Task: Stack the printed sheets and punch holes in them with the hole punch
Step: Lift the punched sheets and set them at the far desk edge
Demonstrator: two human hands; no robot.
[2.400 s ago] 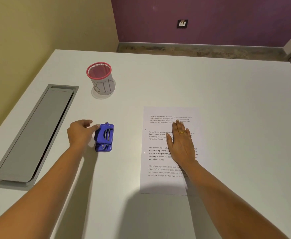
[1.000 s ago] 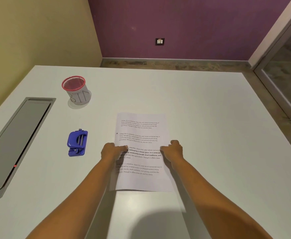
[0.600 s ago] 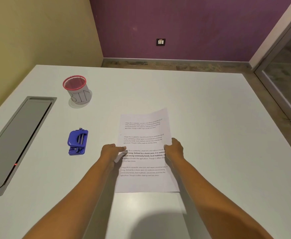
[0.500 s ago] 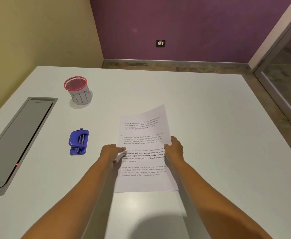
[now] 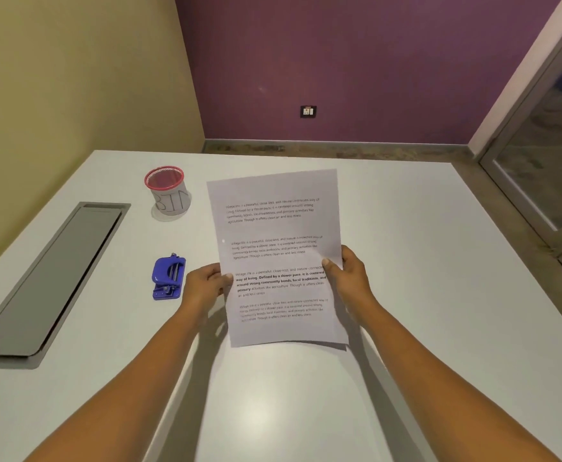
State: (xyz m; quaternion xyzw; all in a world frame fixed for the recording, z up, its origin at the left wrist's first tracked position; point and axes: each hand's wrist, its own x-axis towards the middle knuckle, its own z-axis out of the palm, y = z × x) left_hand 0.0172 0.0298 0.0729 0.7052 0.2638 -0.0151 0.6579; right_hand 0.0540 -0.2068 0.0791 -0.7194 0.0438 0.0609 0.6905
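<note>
The printed sheets (image 5: 274,228) are lifted off the white table (image 5: 423,295) and held tilted upright in front of me. A small punched hole shows near their left edge. My left hand (image 5: 206,288) pinches the left edge of the sheets, thumb on the front. My right hand (image 5: 348,275) pinches the right edge the same way. The blue hole punch (image 5: 168,277) rests on the table just left of my left hand, untouched.
A red-rimmed mesh cup (image 5: 168,191) marked "BIN" stands at the back left. A long grey cable flap (image 5: 49,281) is set into the table's left side. A glass door (image 5: 546,168) is to the right.
Both hands took hold of the sheets' side edges and raised them from lying flat on the table to tilted upright in the air. The hole punch stayed in place.
</note>
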